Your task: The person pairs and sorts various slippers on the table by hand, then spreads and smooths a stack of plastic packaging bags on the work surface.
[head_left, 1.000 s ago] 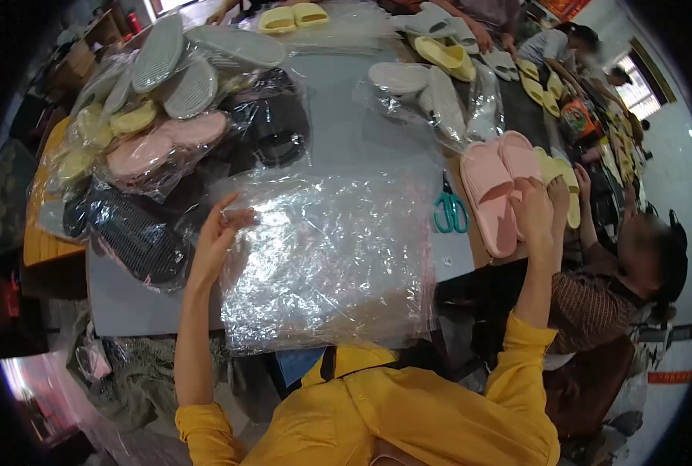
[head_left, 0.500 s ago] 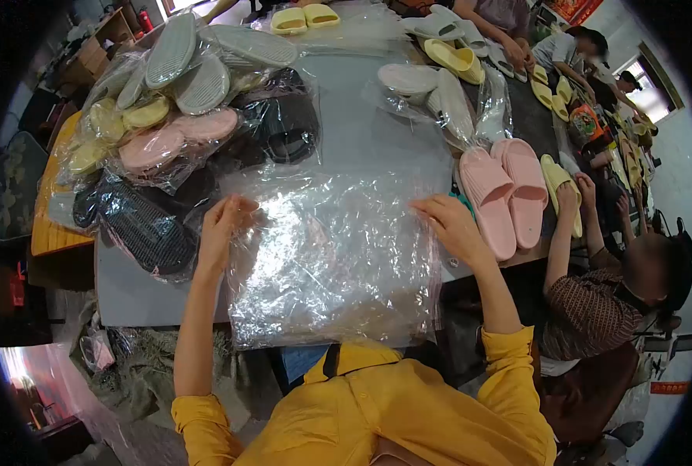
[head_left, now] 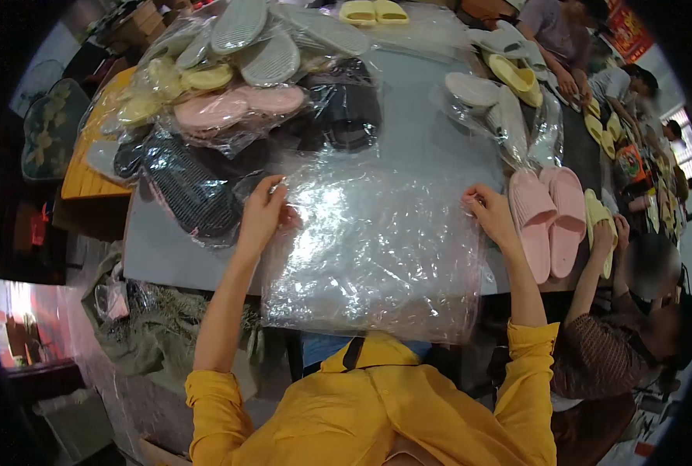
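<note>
A stack of clear plastic bags (head_left: 377, 248) lies flat in front of me, its near edge hanging over the table's front edge. At its left side, my left hand (head_left: 265, 211) has its fingers closed on the plastic. On the opposite side, my right hand (head_left: 489, 214) pinches the upper right part of the bags between thumb and fingers. Just right of that hand rests a pair of pink slippers (head_left: 546, 221), unwrapped and side by side. Black slippers in clear bags (head_left: 194, 186) lie close to my left hand.
Bagged grey, yellow and pink slippers (head_left: 241, 109) are heaped at the left on the grey table (head_left: 420, 109). Bagged white slippers (head_left: 509, 116) lie at the right. A co-worker (head_left: 610, 334) sits at the right, one hand at a yellow-green slipper (head_left: 598, 225). Other people work farther back.
The view has shifted, so the table and slippers appear farther right. Both hands stay at the sides of the plastic bags, and the glare on the plastic has changed.
</note>
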### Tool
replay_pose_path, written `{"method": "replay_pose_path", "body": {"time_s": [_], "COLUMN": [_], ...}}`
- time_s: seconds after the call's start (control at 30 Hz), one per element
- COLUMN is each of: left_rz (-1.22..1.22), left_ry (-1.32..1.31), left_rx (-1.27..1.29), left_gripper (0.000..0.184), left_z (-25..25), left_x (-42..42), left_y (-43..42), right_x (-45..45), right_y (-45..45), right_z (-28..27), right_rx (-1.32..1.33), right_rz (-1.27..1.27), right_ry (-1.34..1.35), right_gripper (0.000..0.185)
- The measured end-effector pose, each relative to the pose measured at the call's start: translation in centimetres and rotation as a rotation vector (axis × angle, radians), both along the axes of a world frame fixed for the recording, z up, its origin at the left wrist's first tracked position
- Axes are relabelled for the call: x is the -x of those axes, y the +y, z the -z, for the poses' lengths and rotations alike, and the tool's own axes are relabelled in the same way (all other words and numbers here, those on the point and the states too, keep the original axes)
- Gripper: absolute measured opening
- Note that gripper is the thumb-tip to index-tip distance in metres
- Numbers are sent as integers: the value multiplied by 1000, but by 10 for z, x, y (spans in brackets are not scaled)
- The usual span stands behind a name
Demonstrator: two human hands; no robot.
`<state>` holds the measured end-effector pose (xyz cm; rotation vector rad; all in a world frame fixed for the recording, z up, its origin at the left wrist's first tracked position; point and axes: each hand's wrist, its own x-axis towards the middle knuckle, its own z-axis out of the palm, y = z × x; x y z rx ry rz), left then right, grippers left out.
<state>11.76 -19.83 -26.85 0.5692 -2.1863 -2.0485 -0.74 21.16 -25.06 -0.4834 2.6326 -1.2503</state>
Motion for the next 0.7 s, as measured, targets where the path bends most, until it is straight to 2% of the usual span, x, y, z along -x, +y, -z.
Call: {"method": "replay_pose_path", "body": {"time_s": [0.03, 0.07, 0.1, 0.17, 0.23, 0.3, 0.37, 0.43, 0.5, 0.6, 0.7], "left_rz": [22, 19, 20, 55, 31, 14, 21, 28, 25, 97, 171], "left_ry": [-23, 16, 54, 104, 110, 109, 96, 95, 100, 92, -100], "left_rx": [84, 132, 179, 290, 294, 288, 341, 405, 476, 734, 498], "left_gripper": [44, 48, 52, 67, 66, 63, 60, 58, 56, 58, 59], "left_z": [-5, -6, -6, -4, -4, 1, 2, 1, -3, -36, -60], "left_x": [-3, -9, -17, -28, -31, -29, -29, -30, -36, -72, -106], "left_y": [2, 4, 7, 5, 6, 11, 15, 17, 19, 24, 30], "right_x": [2, 2, -1, 5, 4, -12, -30, -39, -38, -26, -27], "right_y": [-2, -2, -4, 9, 2, -47, -91, -132, -161, -175, -178], "right_z": [4, 9, -6, -9, -31, -89, -106, -82, -42, 7, 20], "right_rx": [-16, -31, -139, -277, -324, -275, -185, -97, -276, -381, -390], "right_rz": [-9, -12, -6, -88, -161, -204, -407, -707, -757, -769, -763], "right_ry": [61, 118, -7, 259, 472, 634, 572, 527, 742, 626, 557], "right_gripper": [15, 16, 18, 23, 30, 37, 39, 39, 41, 51, 50]}}
